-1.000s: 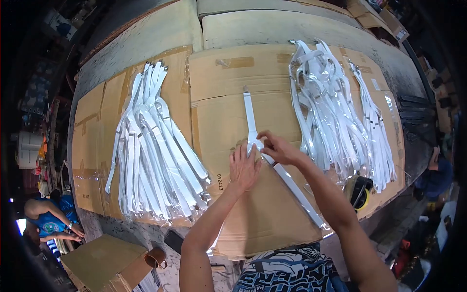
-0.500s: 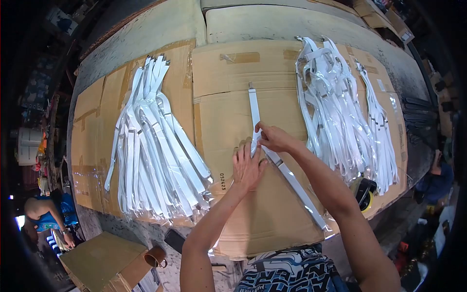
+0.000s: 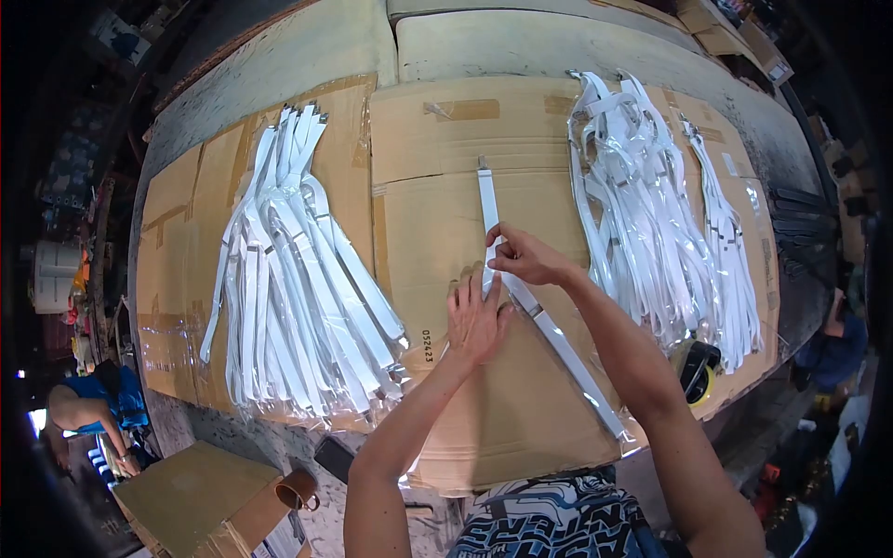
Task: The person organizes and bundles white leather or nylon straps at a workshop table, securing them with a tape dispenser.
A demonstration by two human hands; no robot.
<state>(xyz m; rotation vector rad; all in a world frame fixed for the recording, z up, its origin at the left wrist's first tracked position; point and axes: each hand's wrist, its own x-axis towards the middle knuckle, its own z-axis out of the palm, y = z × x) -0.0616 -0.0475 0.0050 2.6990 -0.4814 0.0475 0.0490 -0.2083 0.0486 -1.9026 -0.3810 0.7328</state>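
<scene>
A pair of white suspenders (image 3: 567,351) with metal clips lies on the cardboard in front of me, one strap pointing away and another slanting down to the right. My left hand (image 3: 476,321) rests on it with fingers stretched out, the fingertips pressing near where the straps meet. Just above, my right hand (image 3: 528,258) is closed, thumb and forefinger pinching the strap; the exact grip is partly hidden. To the left, a fanned pile of white suspenders (image 3: 288,242) in clear plastic is spread out. A larger bundle of suspenders (image 3: 637,205) lies on the right.
Flat cardboard (image 3: 428,223) covers the table. A tape dispenser (image 3: 698,370) sits at its right edge. Near the front left are a dark phone (image 3: 333,458), a brown mug (image 3: 297,490) and a cardboard box (image 3: 200,493). Another person (image 3: 98,405) is at far left.
My right hand has shifted slightly, its fingers curling more at the strap. My left hand stays in place. The person at far left has leaned lower.
</scene>
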